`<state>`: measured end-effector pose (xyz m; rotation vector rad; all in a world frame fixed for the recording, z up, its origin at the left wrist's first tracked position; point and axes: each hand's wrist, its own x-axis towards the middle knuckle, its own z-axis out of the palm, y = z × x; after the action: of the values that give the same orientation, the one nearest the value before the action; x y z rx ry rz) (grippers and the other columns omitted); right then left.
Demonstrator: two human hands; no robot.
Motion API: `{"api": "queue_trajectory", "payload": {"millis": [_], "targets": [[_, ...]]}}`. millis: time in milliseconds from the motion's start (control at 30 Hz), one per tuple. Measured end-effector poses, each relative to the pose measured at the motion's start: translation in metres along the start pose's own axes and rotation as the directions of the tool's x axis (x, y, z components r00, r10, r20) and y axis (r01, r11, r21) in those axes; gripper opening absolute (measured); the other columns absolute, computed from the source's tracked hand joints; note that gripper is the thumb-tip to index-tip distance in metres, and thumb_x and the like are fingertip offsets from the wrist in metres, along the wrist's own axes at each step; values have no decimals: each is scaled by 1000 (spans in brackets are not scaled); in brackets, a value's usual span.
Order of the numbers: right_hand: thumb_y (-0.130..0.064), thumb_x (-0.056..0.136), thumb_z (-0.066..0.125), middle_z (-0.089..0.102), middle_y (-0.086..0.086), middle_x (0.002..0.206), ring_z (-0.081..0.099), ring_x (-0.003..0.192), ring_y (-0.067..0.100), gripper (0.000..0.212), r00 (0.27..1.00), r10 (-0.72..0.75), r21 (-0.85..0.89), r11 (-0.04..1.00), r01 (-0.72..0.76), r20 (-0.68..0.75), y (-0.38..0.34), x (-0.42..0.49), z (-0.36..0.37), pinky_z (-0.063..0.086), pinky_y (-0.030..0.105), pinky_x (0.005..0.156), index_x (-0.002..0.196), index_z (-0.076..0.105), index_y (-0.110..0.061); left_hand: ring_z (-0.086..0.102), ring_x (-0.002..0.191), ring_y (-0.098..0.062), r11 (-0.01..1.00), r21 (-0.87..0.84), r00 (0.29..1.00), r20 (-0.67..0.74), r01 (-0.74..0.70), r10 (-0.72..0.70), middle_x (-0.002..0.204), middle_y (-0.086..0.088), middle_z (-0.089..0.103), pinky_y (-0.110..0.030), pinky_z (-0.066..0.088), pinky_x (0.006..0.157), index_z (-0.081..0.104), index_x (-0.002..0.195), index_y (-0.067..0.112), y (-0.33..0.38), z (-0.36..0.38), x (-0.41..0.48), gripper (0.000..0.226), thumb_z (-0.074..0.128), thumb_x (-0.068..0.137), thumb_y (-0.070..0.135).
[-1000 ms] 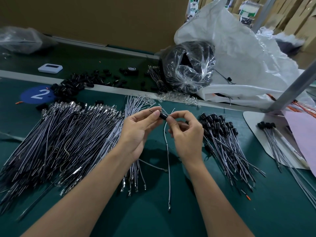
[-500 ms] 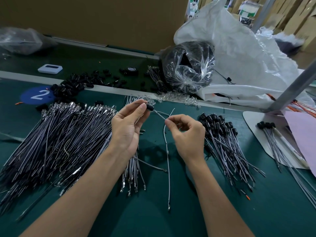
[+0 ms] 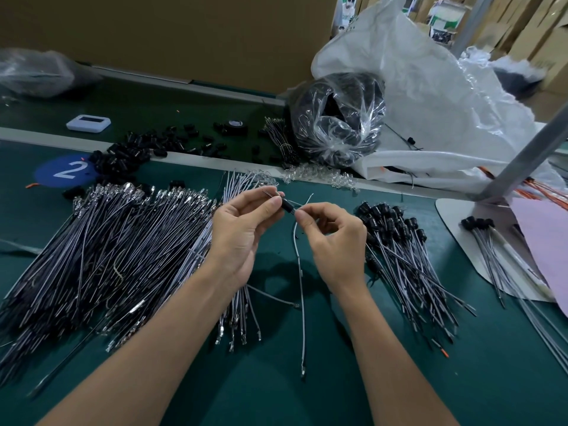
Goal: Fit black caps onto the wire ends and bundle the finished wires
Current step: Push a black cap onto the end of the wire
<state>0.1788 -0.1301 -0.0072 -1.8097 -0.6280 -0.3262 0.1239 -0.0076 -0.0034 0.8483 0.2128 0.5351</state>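
A cap fitting onto a wire end was judged to be in hand.
In the left hand (image 3: 242,232) the black cap (image 3: 287,205) was pinched above the table (image 3: 307,395), in the right hand (image 3: 335,244) the wire (image 3: 299,272); a straight push home was judged necessary next.

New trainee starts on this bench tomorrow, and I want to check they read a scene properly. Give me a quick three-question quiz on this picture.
1. True or false: the capped wires lie to the right of the right hand.
2. The left hand and right hand meet at: A) a black cap on a wire; B) a pair of scissors; C) a screwdriver.
3. Fill in: the blue disc shows the number ___.

Key: 1 true; 2 A; 3 the number 2.
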Motion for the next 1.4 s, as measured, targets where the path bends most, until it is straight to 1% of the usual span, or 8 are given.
{"api": "queue_trajectory", "payload": {"millis": [233,433,633,800,933,1133,1233,1400], "targets": [[-9,80,78,70,-6,73,63,67,7,8,1000,-1,39,999,1,-14,-4,0,-1,47,15,67,83,74,-14,71,81,-13,999,22,999,5,32,-32,85,-6,75,-19,56,70,70,98,6,0,1,0,32,72,66,4],[-8,78,79,73,-2,80,67,71,12,18,999,20,48,999,-21,29,-6,0,-2,52,20,70,95,76,-13,72,81,-13,996,56,995,65,70,-73,85,-6,75,-17,55,71,78,78,8,-1,2,-2,14,71,66,4],[-16,78,81,66,-1,87,58,78,8,14,998,-54,-61,997,56,33,-6,-1,-1,43,17,68,91,78,-15,70,78,-12,995,77,997,25,66,-68,84,-3,74,-21,56,71,76,82,8,1,4,-4,14,71,70,14],[-15,76,82,63,-2,122,59,107,11,12,999,8,-64,998,-5,47,-2,0,-6,44,19,76,85,76,-20,71,81,-15,993,-100,984,-170,-62,44,84,-5,75,-24,58,73,74,82,12,27,-7,4,8,67,77,11],[-12,76,81,67,-3,122,64,108,9,14,991,95,89,991,-104,99,-4,4,-10,50,27,85,81,74,-24,72,78,-13,978,-155,943,-322,-140,84,80,-3,75,-21,55,71,70,86,10,38,-16,8,7,64,87,6],[-1,88,63,74,10,106,70,87,20,7,943,305,720,623,-306,136,-7,11,-17,57,28,77,89,63,-8,68,71,-18,997,-70,982,-187,-18,5,74,-5,71,-27,58,68,59,105,8,30,-12,6,16,51,93,-1],[-12,92,59,74,11,95,71,76,20,5,930,307,863,393,-318,202,-8,13,-25,58,26,67,95,58,-9,63,62,-21,998,60,992,-121,-28,35,65,-4,65,-32,57,63,58,115,7,24,-11,2,29,44,95,23],[-17,78,66,73,8,75,64,59,11,30,910,292,775,485,-405,293,-11,10,-20,53,19,56,105,57,-8,66,72,-21,938,341,998,4,-67,70,76,-6,71,-30,55,68,72,93,13,20,-4,0,53,45,86,58]]}}
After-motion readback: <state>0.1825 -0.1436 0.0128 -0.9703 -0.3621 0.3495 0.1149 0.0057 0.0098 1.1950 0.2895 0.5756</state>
